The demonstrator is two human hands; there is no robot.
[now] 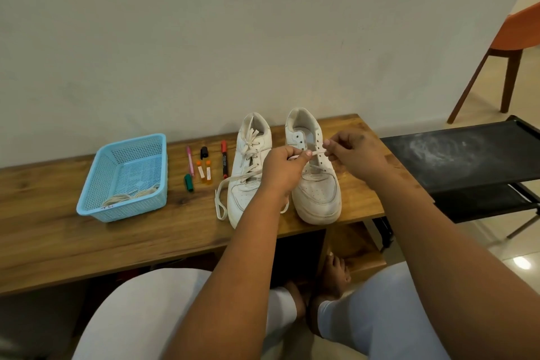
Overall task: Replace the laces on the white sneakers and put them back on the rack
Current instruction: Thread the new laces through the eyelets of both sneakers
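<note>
Two white sneakers stand side by side on the wooden table [58, 242], toes toward me. The left sneaker [248, 184] is laced, its loose ends trailing off to the left. The right sneaker [317, 184] has most eyelets bare. A short stretch of white lace [318, 151] runs above its tongue between my hands. My left hand [287, 168] pinches one end of it, and my right hand [350, 152] pinches the other with thumb and finger. Where the lace goes below my left hand is hidden.
A light blue plastic basket [128, 172] at the table's left holds coiled cream laces [128, 197]. Several markers and small orange tubes [204, 169] lie between basket and sneakers. A black fabric shoe rack [467, 155] stands right of the table, an orange chair [517, 29] behind it.
</note>
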